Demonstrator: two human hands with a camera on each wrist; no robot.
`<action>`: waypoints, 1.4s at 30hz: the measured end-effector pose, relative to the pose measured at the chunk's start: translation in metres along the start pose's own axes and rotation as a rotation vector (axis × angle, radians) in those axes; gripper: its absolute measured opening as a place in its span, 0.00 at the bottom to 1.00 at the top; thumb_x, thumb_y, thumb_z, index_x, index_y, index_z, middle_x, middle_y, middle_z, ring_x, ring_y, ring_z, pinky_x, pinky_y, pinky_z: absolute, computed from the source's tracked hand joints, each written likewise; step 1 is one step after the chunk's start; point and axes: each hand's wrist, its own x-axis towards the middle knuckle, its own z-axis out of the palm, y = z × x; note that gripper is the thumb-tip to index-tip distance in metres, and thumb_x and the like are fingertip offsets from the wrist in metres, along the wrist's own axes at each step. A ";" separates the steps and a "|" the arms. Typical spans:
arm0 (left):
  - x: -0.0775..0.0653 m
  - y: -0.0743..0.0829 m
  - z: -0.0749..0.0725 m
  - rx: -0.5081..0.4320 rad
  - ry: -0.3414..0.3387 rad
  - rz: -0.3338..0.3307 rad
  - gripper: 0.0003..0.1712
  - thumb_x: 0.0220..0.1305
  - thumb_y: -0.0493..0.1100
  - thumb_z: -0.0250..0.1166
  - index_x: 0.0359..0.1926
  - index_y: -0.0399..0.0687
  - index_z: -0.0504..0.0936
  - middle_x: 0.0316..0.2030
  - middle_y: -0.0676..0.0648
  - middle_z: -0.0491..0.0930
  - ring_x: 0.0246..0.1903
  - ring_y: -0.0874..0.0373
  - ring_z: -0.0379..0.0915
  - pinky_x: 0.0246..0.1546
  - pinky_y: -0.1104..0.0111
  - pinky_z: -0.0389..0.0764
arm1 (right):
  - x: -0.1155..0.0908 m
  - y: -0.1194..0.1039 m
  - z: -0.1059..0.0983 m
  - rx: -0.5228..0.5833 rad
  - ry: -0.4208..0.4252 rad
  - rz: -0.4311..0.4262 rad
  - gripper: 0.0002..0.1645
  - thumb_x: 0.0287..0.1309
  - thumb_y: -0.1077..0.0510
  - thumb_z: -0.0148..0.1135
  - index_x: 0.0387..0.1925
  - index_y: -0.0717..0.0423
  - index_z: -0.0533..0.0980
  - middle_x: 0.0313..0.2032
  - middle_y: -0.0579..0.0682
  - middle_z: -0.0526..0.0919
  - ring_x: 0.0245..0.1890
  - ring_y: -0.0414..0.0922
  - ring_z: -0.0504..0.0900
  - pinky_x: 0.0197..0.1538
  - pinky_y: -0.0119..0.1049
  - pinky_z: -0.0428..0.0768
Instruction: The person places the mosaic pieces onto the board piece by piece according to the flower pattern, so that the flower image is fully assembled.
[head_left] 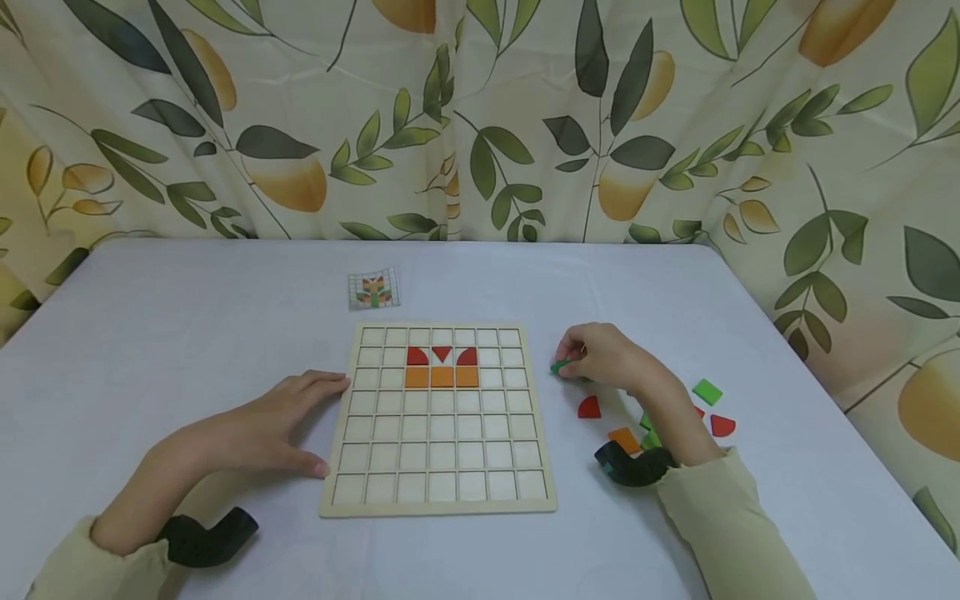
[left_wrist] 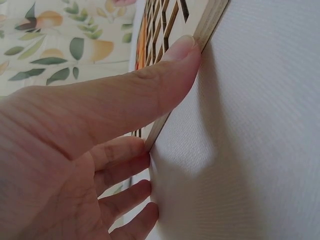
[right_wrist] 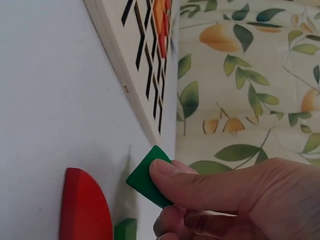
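White worktop (head_left: pixel 225 317): left hand (head_left: pixel 255 429) spread against board (head_left: pixel 442 427), nine o'clock; right hand (head_left: pixel 600 354), two o'clock, pinches tile (right_wrist: pixel 144 176), likely light, stiff; grip edges.

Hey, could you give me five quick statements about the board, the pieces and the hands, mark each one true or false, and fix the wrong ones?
1. The right hand pinches a green piece. True.
2. The left hand touches the edge of the board. True.
3. Only green pieces are set on the board. False: three red pieces and three orange squares are set there.
4. The small picture card lies beyond the board's far edge. True.
5. All the loose pieces on the table are red. False: a light green square, among others, also lies loose, to the right of the board.
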 end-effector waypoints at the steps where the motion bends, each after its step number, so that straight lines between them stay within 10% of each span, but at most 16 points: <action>1: 0.000 0.000 0.000 0.000 0.000 0.001 0.58 0.43 0.65 0.69 0.69 0.43 0.54 0.69 0.39 0.52 0.67 0.37 0.46 0.61 0.41 0.57 | -0.001 -0.001 -0.001 0.003 0.002 -0.001 0.04 0.54 0.67 0.62 0.32 0.64 0.75 0.26 0.51 0.72 0.30 0.45 0.69 0.32 0.32 0.68; 42: 0.000 0.001 0.000 -0.007 0.004 0.002 0.58 0.43 0.63 0.70 0.69 0.42 0.55 0.68 0.38 0.53 0.66 0.37 0.47 0.61 0.40 0.57 | -0.012 -0.060 0.036 0.202 0.075 -0.165 0.08 0.54 0.64 0.63 0.36 0.58 0.73 0.26 0.51 0.77 0.22 0.42 0.73 0.27 0.31 0.74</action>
